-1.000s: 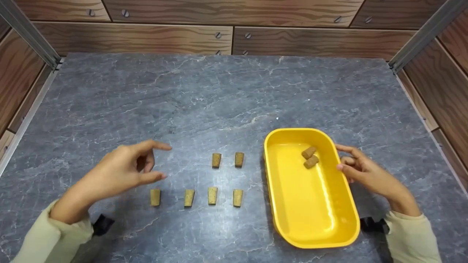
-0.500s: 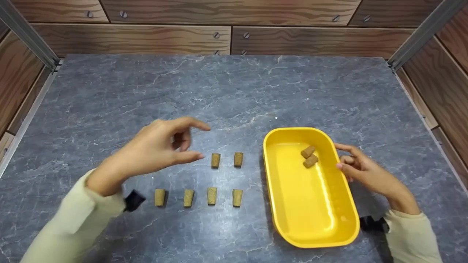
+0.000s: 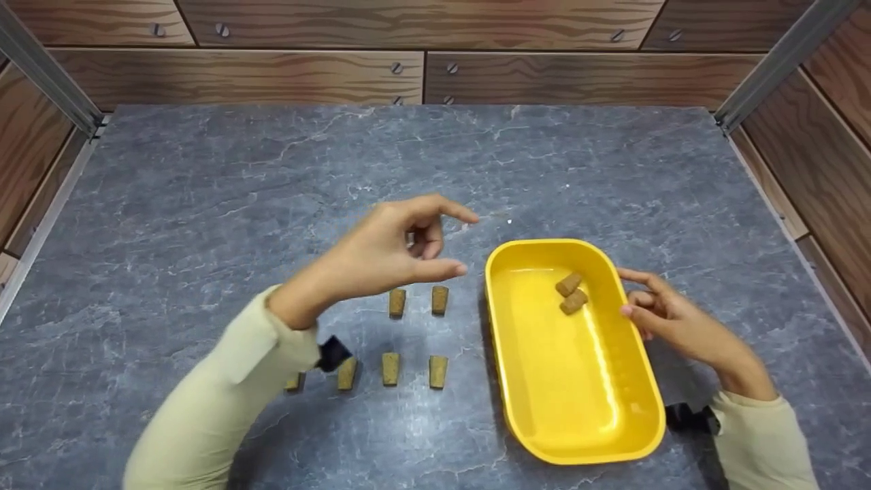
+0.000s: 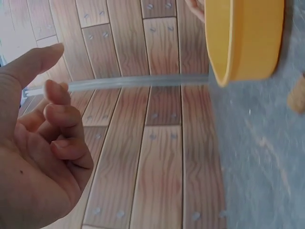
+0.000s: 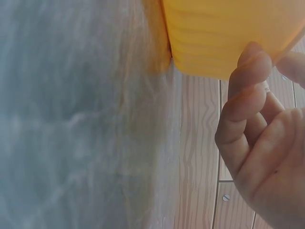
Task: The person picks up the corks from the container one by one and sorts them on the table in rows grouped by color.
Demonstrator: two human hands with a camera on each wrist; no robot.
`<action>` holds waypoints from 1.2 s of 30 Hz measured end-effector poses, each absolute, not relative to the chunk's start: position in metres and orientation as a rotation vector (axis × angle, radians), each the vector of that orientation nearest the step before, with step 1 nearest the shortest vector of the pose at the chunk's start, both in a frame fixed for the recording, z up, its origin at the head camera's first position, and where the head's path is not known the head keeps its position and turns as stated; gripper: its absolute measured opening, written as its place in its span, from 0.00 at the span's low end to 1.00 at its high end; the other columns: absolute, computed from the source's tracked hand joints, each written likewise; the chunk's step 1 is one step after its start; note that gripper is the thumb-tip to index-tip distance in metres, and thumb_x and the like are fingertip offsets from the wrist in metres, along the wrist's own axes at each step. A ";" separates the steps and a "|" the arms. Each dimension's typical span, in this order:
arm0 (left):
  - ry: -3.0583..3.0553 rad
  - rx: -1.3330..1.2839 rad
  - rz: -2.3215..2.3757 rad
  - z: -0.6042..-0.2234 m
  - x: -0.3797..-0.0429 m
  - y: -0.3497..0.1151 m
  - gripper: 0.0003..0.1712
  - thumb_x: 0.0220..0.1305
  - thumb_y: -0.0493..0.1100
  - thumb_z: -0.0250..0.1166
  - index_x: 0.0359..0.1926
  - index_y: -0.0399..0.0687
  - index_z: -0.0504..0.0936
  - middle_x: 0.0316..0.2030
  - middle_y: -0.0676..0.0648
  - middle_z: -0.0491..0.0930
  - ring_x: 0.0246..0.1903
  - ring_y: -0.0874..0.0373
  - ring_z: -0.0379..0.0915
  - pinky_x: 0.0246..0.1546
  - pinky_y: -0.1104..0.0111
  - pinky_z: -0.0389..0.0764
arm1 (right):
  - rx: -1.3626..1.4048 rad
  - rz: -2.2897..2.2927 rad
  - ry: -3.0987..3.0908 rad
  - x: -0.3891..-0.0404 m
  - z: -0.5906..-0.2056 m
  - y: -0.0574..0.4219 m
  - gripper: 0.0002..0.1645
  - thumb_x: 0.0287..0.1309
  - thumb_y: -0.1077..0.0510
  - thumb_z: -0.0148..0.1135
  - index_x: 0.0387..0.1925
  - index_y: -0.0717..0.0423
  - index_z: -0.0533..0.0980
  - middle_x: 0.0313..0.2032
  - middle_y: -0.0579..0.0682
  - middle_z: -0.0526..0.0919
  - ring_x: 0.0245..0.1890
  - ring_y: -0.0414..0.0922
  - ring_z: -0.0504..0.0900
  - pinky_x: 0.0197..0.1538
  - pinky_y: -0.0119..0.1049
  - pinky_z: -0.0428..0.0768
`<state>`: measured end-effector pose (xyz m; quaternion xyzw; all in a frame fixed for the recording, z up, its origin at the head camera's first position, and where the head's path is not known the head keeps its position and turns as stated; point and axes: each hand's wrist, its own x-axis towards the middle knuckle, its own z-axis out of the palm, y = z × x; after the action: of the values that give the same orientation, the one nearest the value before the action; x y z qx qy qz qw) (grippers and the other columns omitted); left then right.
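Note:
My left hand (image 3: 381, 252) hovers over the table, thumb and index finger spread apart and the other fingers curled in. Nothing is between its fingertips, as the left wrist view also shows. Below and beside it lie several tapered cork stoppers, among them a cork (image 3: 439, 299) in the upper row and another cork (image 3: 390, 368) in the lower row. My sleeve and wrist camera partly cover the leftmost ones. At the right, my right hand (image 3: 680, 323) pinches the long rim of a yellow tray (image 3: 500, 361). Two corks (image 3: 573, 301) lie together inside the tray's far half.
The grey marbled table (image 3: 272, 163) stretches back to a wood-patterned wall (image 3: 306, 75). Similar panels and metal posts (image 3: 51, 75) flank it on both sides. Small white specks (image 3: 509, 221) lie beyond the tray.
My left hand has moved right and farther back, from above the left end of the lower row to near the tray. The right hand keeps its hold, and the corks lie about as before.

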<state>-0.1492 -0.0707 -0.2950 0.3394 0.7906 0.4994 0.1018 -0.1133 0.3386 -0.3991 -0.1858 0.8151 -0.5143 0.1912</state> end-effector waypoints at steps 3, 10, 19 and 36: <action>2.246 1.000 1.570 -0.299 -0.153 -0.057 0.26 0.55 0.41 0.72 0.56 0.48 0.77 0.22 0.53 0.70 0.22 0.63 0.62 0.27 0.75 0.67 | -0.528 -1.448 2.291 -0.113 -0.400 0.338 0.30 0.72 0.65 0.44 0.71 0.59 0.51 0.31 0.42 0.79 0.23 0.44 0.72 0.28 0.36 0.75; 2.101 1.008 1.655 -0.310 -0.165 -0.022 0.28 0.54 0.39 0.73 0.57 0.45 0.77 0.23 0.53 0.71 0.23 0.63 0.64 0.27 0.75 0.68 | -0.517 -1.455 2.295 -0.112 -0.400 0.338 0.30 0.72 0.65 0.44 0.71 0.58 0.51 0.32 0.42 0.79 0.24 0.41 0.73 0.29 0.35 0.76; 2.106 1.053 1.461 -0.332 -0.181 0.024 0.30 0.55 0.44 0.73 0.59 0.50 0.76 0.27 0.52 0.76 0.25 0.65 0.68 0.29 0.77 0.71 | -0.532 -1.453 2.237 -0.114 -0.398 0.339 0.29 0.73 0.64 0.42 0.71 0.58 0.49 0.37 0.41 0.82 0.26 0.36 0.75 0.32 0.34 0.78; 2.085 1.031 1.066 -0.365 -0.193 0.090 0.29 0.57 0.44 0.71 0.59 0.53 0.72 0.24 0.52 0.80 0.29 0.53 0.81 0.25 0.76 0.72 | -0.548 -1.452 2.256 -0.113 -0.400 0.339 0.30 0.73 0.64 0.43 0.71 0.56 0.50 0.35 0.38 0.80 0.25 0.37 0.73 0.31 0.35 0.75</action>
<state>-0.1927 0.0897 -0.3652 0.3860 0.7805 0.3992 0.2873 -0.1127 0.3393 -0.4002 -0.1961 0.8072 -0.5195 0.2004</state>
